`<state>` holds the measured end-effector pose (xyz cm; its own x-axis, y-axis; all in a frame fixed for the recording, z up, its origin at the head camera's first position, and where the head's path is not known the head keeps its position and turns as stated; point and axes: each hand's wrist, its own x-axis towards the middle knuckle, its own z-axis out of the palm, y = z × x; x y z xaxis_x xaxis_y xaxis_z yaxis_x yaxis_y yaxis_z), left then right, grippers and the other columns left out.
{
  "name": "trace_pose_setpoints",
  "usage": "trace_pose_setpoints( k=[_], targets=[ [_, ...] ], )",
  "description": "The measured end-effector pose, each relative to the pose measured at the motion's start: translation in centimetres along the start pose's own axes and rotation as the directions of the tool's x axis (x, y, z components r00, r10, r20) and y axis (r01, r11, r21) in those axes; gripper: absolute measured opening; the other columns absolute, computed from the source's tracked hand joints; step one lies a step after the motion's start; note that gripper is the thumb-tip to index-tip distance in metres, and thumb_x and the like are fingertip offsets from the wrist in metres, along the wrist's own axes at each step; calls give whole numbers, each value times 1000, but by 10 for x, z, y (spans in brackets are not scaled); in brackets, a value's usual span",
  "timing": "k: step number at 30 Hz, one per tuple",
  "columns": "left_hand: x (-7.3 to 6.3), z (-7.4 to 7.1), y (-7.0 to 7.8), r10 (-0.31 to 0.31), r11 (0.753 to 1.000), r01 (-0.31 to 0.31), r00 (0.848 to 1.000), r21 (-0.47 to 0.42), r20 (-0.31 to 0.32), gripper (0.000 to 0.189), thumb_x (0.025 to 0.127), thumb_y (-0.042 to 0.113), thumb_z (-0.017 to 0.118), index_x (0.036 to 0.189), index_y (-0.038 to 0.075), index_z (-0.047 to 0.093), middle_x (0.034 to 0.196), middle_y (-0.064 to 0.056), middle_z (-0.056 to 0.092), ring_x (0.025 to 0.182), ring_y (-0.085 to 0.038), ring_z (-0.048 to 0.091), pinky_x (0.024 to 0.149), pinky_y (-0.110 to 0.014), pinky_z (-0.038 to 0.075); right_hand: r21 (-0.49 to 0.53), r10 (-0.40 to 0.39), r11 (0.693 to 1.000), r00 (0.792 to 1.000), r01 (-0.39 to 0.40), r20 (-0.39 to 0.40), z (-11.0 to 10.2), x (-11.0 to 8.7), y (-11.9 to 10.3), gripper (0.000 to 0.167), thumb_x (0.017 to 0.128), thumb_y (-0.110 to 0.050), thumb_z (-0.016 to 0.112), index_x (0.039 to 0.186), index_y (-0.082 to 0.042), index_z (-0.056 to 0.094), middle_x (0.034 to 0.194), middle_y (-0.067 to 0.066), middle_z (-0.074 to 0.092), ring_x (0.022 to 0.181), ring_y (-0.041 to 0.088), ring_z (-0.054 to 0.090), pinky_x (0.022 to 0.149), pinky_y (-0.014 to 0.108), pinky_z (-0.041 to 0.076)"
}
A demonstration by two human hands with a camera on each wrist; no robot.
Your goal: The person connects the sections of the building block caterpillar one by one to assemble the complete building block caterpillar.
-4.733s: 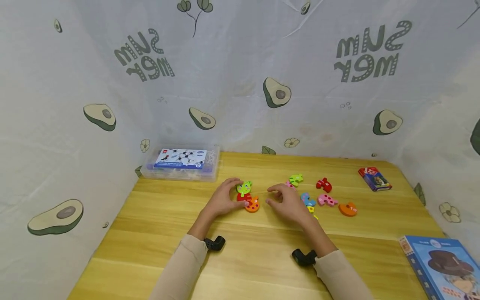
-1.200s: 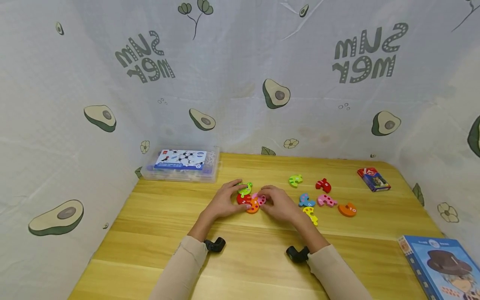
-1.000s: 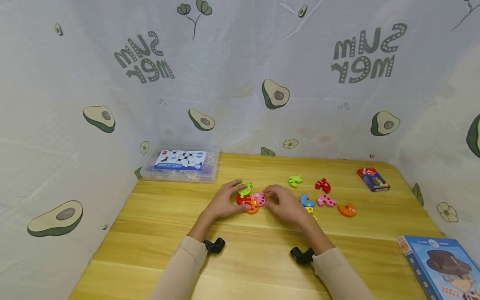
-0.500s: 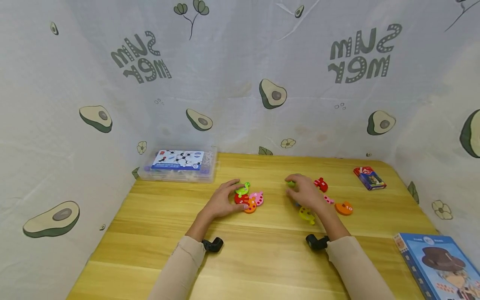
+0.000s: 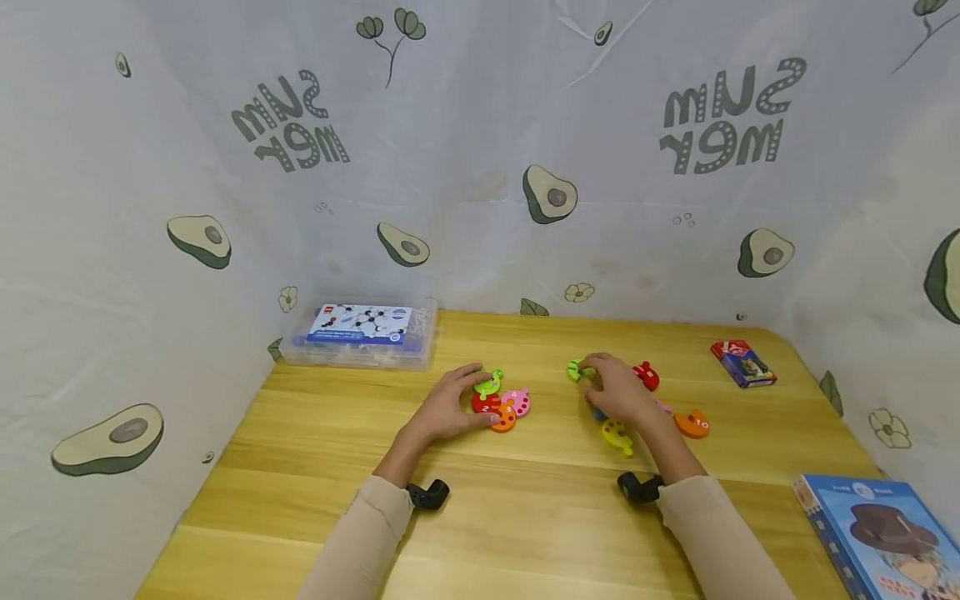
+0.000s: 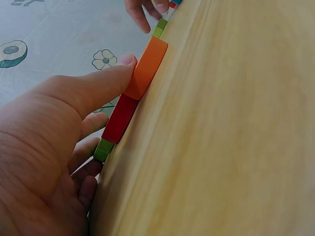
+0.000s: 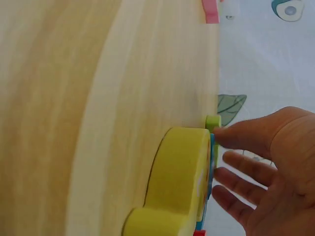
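My left hand (image 5: 442, 406) spans joined caterpillar puzzle pieces flat on the table: a green head (image 5: 488, 382), a red piece (image 5: 483, 403), an orange piece (image 5: 503, 418) and a pink piece (image 5: 517, 402). In the left wrist view its thumb presses the orange edge, with fingers around by the green head. To the right, my right hand (image 5: 618, 392) pinches a striped green puzzle piece (image 5: 575, 370) low at the table. Beneath that hand lie a yellow spotted piece (image 5: 617, 436) and a mostly hidden blue piece (image 5: 599, 413).
Past the right hand lie a red piece (image 5: 647, 377) and an orange piece (image 5: 692, 424); a pink one is mostly covered. A small card box (image 5: 744, 364) sits at back right, a blue box (image 5: 877, 533) at front right, a clear plastic case (image 5: 360, 335) at back left.
The right hand set the pink piece against the orange one, let go, moved right to the striped green piece and has drawn it slightly left. The left hand has stayed put.
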<state>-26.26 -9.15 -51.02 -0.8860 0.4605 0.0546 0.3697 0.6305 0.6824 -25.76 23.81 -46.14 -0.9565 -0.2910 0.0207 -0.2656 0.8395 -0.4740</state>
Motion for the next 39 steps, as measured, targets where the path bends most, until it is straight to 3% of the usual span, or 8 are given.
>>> trace_pose_setpoints(
  k=[4,8,15,21,27,34,39],
  targets=[
    [-1,2,1,-3,1000,3,1000,-4,2,76,84,51,80,151,26,54,167,2,35,156,-30,27,123,-60,29,-33,-35,999,999,35,6,6,3,3,51,88,9,53,139,5,59,154,30,46,139,56,42,113,67,38],
    [0,2,1,-3,1000,4,1000,11,-5,75,85,52,79,151,26,54,166,2,35,156,-30,27,123,-60,29,-47,-42,998,999,41,-16,8,4,3,51,85,11,50,134,5,64,147,30,51,134,56,46,110,67,42],
    [0,1,-1,-4,1000,4,1000,15,-7,75,85,53,78,151,27,54,166,2,36,156,-30,28,123,-59,30,-27,-58,998,998,57,-16,7,5,-2,35,87,9,60,120,0,71,135,27,59,129,51,52,108,65,45],
    [0,1,0,-10,1000,10,1000,10,-5,75,85,52,79,151,27,54,167,3,35,156,-29,27,123,-59,29,1,-5,1000,999,5,40,9,5,-8,40,90,6,65,129,0,65,141,24,60,130,47,56,110,63,45],
    [-1,1,1,-10,1000,10,1000,16,-8,75,85,52,80,150,27,54,166,2,36,156,-29,27,124,-59,28,0,29,1000,995,-29,92,11,5,-12,45,93,-5,72,136,-5,63,137,19,64,109,33,63,98,54,55],
    [0,2,0,-9,1000,9,1000,14,-13,75,84,52,79,150,27,54,166,2,37,156,-29,28,124,-59,29,20,-2,1000,988,-1,154,13,5,-17,47,93,-8,74,137,-6,61,106,10,66,87,22,55,77,38,51],
    [2,2,-2,-7,1000,8,1000,21,-12,75,85,52,79,150,26,54,166,2,37,156,-29,28,124,-58,28,48,-20,999,988,12,152,15,4,-18,47,92,-5,74,136,-3,61,92,6,62,81,19,53,71,32,47]
  ],
)
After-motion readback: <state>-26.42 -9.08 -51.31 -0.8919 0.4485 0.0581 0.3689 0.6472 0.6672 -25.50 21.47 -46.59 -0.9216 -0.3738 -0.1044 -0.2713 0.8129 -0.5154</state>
